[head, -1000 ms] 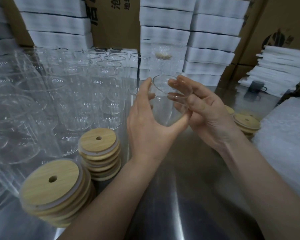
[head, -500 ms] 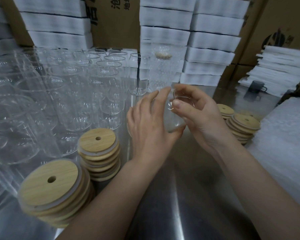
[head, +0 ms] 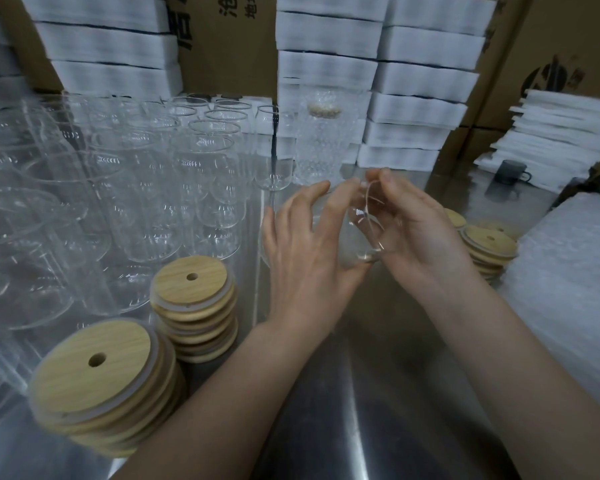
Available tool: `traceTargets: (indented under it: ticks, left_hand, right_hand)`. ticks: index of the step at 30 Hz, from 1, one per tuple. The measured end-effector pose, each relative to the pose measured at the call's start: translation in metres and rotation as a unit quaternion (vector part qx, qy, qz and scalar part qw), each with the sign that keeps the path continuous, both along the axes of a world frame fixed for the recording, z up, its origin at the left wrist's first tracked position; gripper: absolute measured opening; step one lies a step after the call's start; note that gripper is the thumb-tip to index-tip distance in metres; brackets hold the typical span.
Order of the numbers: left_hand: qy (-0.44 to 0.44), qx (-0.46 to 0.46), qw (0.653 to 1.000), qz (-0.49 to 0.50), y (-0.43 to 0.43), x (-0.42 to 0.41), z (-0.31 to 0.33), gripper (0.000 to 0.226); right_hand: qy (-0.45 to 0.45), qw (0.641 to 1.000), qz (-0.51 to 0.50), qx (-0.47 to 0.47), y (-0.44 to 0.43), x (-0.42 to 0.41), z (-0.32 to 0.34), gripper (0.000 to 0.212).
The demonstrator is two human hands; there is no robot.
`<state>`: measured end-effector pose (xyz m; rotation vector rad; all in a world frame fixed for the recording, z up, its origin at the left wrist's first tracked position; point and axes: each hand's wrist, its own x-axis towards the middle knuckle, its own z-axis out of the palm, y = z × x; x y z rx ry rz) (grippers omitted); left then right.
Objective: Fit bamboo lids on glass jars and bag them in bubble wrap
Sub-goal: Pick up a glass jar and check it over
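A clear glass jar (head: 359, 230) lies tipped on its side between my two hands, above the steel table (head: 343, 393). My left hand (head: 305, 251) wraps round its body from the left with spread, curled fingers. My right hand (head: 416, 230) holds its rim end, thumb and fingertips on the glass edge. Stacks of round bamboo lids with straw holes stand at the near left (head: 97, 379), the middle left (head: 193, 289) and the right (head: 489, 247). A bubble wrap pile (head: 568, 278) lies at the right edge.
Several empty glass jars (head: 118, 188) crowd the left half of the table. One jar wrapped in bubble wrap (head: 321, 140) stands behind my hands. White foam stacks (head: 426, 81) and cardboard boxes line the back. A dark mug (head: 511, 171) sits far right.
The jar has come lower and turned from mouth-up to lying sideways between my hands. My right fingers have shifted to its rim, and the lid stack at the right has come into sight.
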<state>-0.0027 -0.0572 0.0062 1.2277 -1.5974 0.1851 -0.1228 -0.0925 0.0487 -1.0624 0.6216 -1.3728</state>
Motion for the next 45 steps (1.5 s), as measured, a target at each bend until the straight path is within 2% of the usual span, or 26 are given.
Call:
traceTargets:
  ticks: [9,14,17,21,24,27,30,32,33,37,39,40,43,44,45]
  left_hand:
    - [0.085,0.0,0.996,0.01,-0.001,0.002,-0.002,0.085]
    - [0.141,0.001,0.99,0.004,0.0,0.003,0.002,0.09]
    - [0.223,0.029,0.974,-0.032,0.002,0.003,0.005,0.095]
    - [0.398,0.095,0.908,-0.091,0.004,0.003,0.012,0.089]
    - [0.524,0.132,0.832,-0.128,0.0,0.008,0.019,0.08]
    - [0.634,0.17,0.732,-0.181,-0.005,0.012,0.022,0.074]
    - [0.691,0.206,0.655,-0.226,-0.007,0.014,0.022,0.063]
    - [0.716,0.22,0.617,-0.241,-0.007,0.016,0.025,0.063]
    - [0.726,0.233,0.596,-0.25,-0.006,0.016,0.027,0.071]
    - [0.775,0.252,0.505,-0.285,-0.003,0.017,0.028,0.094]
    - [0.778,0.25,0.487,-0.308,0.001,0.014,0.03,0.089]
    - [0.774,0.251,0.486,-0.319,0.002,0.012,0.03,0.079]
    - [0.752,0.26,0.486,-0.361,0.005,0.006,0.029,0.033]
    - [0.743,0.267,0.491,-0.368,0.007,0.004,0.028,0.032]
    - [0.736,0.275,0.492,-0.375,0.007,0.004,0.028,0.041]
  right_hand:
    - [-0.062,0.992,0.109,0.015,-0.003,0.0,-0.001,0.026]
    - [-0.004,0.986,0.158,-0.059,-0.002,-0.005,0.0,0.048]
    - [0.048,0.984,0.146,-0.092,0.002,-0.006,0.002,0.057]
    - [0.137,0.978,0.069,-0.145,0.008,-0.001,-0.001,0.064]
    - [0.257,0.944,0.006,-0.206,0.01,-0.001,-0.001,0.059]
    - [0.369,0.899,0.052,-0.227,0.01,-0.01,0.005,0.06]
    - [0.456,0.843,0.138,-0.249,0.012,-0.021,0.013,0.078]
    - [0.485,0.82,0.148,-0.266,0.015,-0.019,0.012,0.093]
    - [0.487,0.817,0.133,-0.278,0.016,-0.016,0.01,0.096]
    - [0.455,0.83,0.047,-0.32,0.019,-0.002,0.003,0.083]
    - [0.454,0.823,0.003,-0.342,0.02,-0.001,0.001,0.075]
    - [0.445,0.824,-0.018,-0.35,0.02,0.001,0.0,0.071]
    - [0.379,0.853,-0.068,-0.353,0.022,0.006,-0.004,0.055]
    - [0.362,0.861,-0.083,-0.347,0.022,0.008,-0.005,0.052]
    - [0.347,0.869,-0.096,-0.34,0.021,0.008,-0.005,0.048]
